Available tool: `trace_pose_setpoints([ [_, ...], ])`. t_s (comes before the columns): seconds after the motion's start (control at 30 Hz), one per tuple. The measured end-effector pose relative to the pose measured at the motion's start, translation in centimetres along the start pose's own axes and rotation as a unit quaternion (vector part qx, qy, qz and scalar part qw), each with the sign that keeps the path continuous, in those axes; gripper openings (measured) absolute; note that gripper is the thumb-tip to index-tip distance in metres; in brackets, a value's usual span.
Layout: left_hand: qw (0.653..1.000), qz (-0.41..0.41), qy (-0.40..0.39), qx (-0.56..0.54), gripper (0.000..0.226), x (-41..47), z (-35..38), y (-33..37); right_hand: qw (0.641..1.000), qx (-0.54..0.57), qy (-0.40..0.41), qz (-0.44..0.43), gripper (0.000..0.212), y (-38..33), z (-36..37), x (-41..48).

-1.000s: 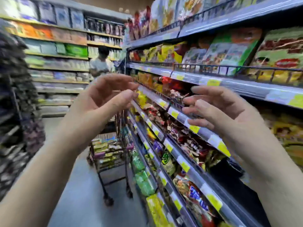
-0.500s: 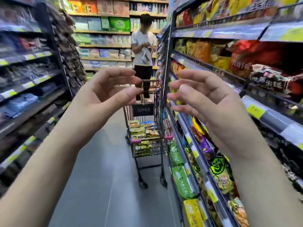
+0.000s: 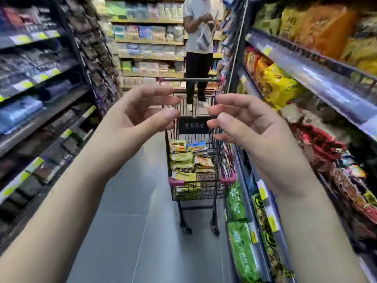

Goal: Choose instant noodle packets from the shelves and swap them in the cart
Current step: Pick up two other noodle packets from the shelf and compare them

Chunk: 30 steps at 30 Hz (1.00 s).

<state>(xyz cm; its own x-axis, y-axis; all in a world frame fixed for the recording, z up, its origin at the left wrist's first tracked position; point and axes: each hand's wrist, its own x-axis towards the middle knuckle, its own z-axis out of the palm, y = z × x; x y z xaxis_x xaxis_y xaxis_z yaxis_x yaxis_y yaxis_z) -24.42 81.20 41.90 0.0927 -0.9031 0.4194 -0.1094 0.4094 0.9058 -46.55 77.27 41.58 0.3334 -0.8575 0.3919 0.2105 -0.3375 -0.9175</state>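
Left hand (image 3: 134, 117), right hand (image 3: 246, 129) raised, noodle packets (image 3: 183, 160) in cart (image 3: 175, 182)

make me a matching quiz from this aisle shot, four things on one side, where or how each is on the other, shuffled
Things
1 cart
2 green packets
3 person in a white shirt
4 left hand

Place or state
A farthest away, beyond the cart
B straight ahead, with noodle packets inside
C low on the right-hand shelves
D raised, holding nothing

Pairs: 1-B, 2-C, 3-A, 4-D
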Motion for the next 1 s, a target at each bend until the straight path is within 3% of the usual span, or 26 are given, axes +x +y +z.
trace_pose_setpoints([
  [0.53, 0.993, -0.085, -0.028, -0.082, 0.042, 23.9, -9.3, -20.3, 0.996, -0.034, 0.027, 0.079, 0.034, 15.9, 1.0, 24.4],
  [0.8, 0.980, -0.184, -0.003, -0.073, 0.042, 30.9, -9.2, -29.6, 0.989, -0.018, 0.049, 0.136, 0.036, 23.1, -2.2, 32.5],
  [1.0, 0.972, -0.227, 0.024, -0.050, 0.055, 36.0, -7.6, -35.7, 0.984, -0.004, 0.031, 0.175, 0.037, 29.5, -7.4, 38.3],
])
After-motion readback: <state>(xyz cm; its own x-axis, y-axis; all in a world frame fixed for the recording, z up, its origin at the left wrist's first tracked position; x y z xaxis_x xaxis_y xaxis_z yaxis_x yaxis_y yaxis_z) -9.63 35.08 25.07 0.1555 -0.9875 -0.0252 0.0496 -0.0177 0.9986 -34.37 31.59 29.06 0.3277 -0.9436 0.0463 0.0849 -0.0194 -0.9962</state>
